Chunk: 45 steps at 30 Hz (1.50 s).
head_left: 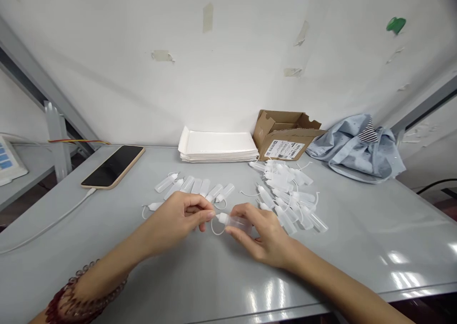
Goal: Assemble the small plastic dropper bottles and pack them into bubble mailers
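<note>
My right hand [262,231] is wrapped round a small translucent squeeze bottle [240,224], held on its side just above the table with its white nozzle pointing left. At that nozzle, the thumb and fingertips of my left hand [183,214] are pinched together on the small tip cap, which my fingers mostly hide. A thin white tether [216,232] loops below the nozzle. Beyond my left hand lies a loose row of similar bottles [196,187]. Past my right hand is a jumbled heap of more such bottles [285,195], some with tethers sticking out.
Against the wall stand a stack of white envelopes [219,145] and an open cardboard box [285,140]. A light blue cloth [357,147] lies crumpled at the right. On the left, a phone [113,167] rests with a white cable [53,224] trailing across the grey table [200,286].
</note>
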Available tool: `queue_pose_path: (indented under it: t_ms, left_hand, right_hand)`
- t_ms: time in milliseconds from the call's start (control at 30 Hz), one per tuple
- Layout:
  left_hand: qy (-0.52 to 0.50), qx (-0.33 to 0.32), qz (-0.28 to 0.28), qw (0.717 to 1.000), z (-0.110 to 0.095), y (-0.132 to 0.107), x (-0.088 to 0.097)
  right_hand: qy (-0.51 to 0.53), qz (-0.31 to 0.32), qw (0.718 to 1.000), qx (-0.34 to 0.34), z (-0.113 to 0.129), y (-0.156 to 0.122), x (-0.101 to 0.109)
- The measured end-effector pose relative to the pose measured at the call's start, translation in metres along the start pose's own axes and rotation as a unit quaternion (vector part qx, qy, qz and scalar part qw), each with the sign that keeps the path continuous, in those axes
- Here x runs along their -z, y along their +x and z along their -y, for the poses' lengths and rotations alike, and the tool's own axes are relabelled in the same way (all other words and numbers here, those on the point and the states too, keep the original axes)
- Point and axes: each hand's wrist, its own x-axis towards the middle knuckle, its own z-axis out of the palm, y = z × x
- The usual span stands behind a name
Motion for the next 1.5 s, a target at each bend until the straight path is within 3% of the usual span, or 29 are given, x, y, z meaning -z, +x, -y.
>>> queue_pose_path:
  t_ms: [133,267,367,467,667,833,1033,1300,1400,1500]
  left_hand:
    - [0.051,0.012,0.032,0.998,-0.002,-0.004,0.017]
    - [0.128,0.016,0.092,0.987,0.001,-0.007,0.045]
    - [0.172,0.004,0.075,0.982,0.01,-0.004,0.062]
    - [0.188,0.007,0.047,0.981,0.021,0.001,0.072]
    - [0.181,0.006,-0.018,0.983,0.02,-0.001,0.077]
    - [0.161,0.026,0.024,0.986,0.013,-0.009,0.084]
    - [0.138,0.07,0.062,0.986,0.021,-0.013,0.09]
    - [0.177,0.111,0.031,0.977,0.032,-0.003,0.098]
    - [0.217,0.141,-0.004,0.966,0.035,0.0,0.099]
    - [0.282,0.13,-0.058,0.949,0.035,0.001,0.098]
  right_hand:
    - [0.027,0.053,0.998,-0.022,0.001,0.003,0.004]
    - [-0.017,0.026,0.998,-0.054,-0.005,0.009,0.015]
    - [-0.099,-0.007,0.992,-0.083,-0.015,0.014,0.025]
    - [-0.164,0.007,0.977,-0.135,-0.025,0.016,0.036]
    - [-0.219,0.056,0.95,-0.215,-0.032,0.017,0.053]
    - [-0.217,0.059,0.949,-0.219,-0.034,0.017,0.052]
    - [-0.234,0.077,0.941,-0.233,-0.034,0.019,0.048]
    - [-0.313,0.032,0.907,-0.281,-0.041,0.021,0.051]
    - [-0.316,0.063,0.898,-0.299,-0.041,0.021,0.051]
    - [-0.305,0.092,0.898,-0.304,-0.042,0.021,0.05]
